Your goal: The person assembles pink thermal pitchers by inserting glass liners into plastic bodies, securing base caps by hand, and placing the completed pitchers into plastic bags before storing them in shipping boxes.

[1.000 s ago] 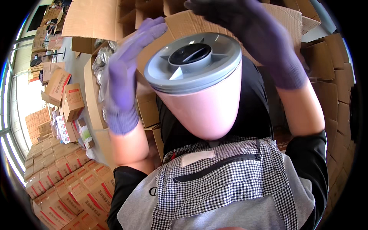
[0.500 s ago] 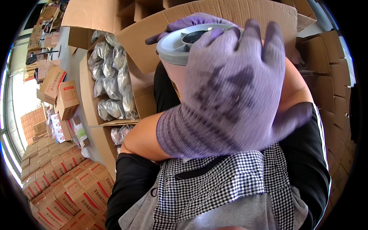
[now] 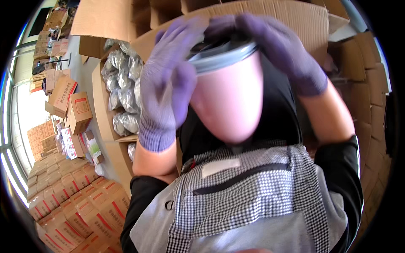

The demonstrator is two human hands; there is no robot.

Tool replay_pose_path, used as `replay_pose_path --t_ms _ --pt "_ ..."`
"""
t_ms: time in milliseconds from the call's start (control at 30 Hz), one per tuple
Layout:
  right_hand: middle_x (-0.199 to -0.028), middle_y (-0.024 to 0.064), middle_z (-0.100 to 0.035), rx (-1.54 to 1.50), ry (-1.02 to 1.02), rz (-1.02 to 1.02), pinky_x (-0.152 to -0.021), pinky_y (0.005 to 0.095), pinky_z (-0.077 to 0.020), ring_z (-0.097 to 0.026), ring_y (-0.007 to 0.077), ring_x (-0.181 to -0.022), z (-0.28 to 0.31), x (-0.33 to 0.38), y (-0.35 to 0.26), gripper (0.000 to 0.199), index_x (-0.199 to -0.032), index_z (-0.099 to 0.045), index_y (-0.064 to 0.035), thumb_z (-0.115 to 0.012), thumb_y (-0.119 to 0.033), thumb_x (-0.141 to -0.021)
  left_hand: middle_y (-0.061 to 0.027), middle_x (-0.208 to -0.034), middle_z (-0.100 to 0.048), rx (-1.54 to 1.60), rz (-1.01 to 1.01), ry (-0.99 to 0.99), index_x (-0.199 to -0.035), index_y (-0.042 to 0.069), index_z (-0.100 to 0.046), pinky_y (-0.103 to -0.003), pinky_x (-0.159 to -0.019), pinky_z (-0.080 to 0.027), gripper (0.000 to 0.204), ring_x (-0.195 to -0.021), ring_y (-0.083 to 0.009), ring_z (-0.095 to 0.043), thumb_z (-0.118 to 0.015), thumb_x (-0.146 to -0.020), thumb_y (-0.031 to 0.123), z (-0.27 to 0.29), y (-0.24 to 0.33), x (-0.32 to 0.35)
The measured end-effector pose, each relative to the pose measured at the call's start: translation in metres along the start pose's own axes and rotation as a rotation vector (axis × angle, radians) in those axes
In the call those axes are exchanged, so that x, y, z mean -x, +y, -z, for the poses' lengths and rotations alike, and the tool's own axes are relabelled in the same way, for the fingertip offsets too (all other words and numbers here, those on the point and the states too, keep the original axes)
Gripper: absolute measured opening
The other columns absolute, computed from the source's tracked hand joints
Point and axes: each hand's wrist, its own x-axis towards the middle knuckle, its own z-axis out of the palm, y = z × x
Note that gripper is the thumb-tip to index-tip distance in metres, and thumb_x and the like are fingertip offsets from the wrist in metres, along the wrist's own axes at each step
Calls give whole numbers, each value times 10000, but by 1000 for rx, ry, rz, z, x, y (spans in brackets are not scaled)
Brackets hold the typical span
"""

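Observation:
A pink tapered container (image 3: 230,99) with a grey rimmed top (image 3: 225,57) leans toward me between my knees. Its narrow end points at my checked apron, and dark parts show inside the top. My right hand (image 3: 284,52), in a purple glove, curls over the far right of that rim; its fingertips are partly hidden and look dark. At the rim's left side is my left hand (image 3: 166,78), gloved the same way. Its thumb stands apart from the raised fingers, which are smeared by motion. I see nothing held in it.
An open carton (image 3: 101,99) at left holds several silver-wrapped items (image 3: 124,95). Just beyond my hands stands a larger divided carton, its flap (image 3: 287,19) raised. Stacked cartons (image 3: 90,211) fill the lower left, with more (image 3: 365,97) along the right.
My left hand has swung from in front of the container to its left side. The right hand has come round to the right of the rim. The container now tips toward me.

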Motion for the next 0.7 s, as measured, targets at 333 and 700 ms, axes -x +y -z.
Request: replay_pose_path --t_ms 333,700 --pt "-1354 199 -652 163 -105 278 -1163 420 -398 -603 289 -1294 -14 7 -49 593 -1306 -654 67 -355 -395 -1085 -208 -1471 -577 -118 207 -14 -1458 -23 -547 -472 -1251 -222 624 -1465 -379 -434 -277 -1119 425 29 -28 24" --pt "-1282 211 -694 454 -247 325 -1160 446 -400 -614 323 -1284 -10 -1 -38 519 -1273 -684 48 -444 -378 -1100 -167 -1472 -589 -270 -37 -99 -1524 20 -484 -478 -1268 -118 771 -1530 -383 -328 -324 -1057 613 13 28 10"
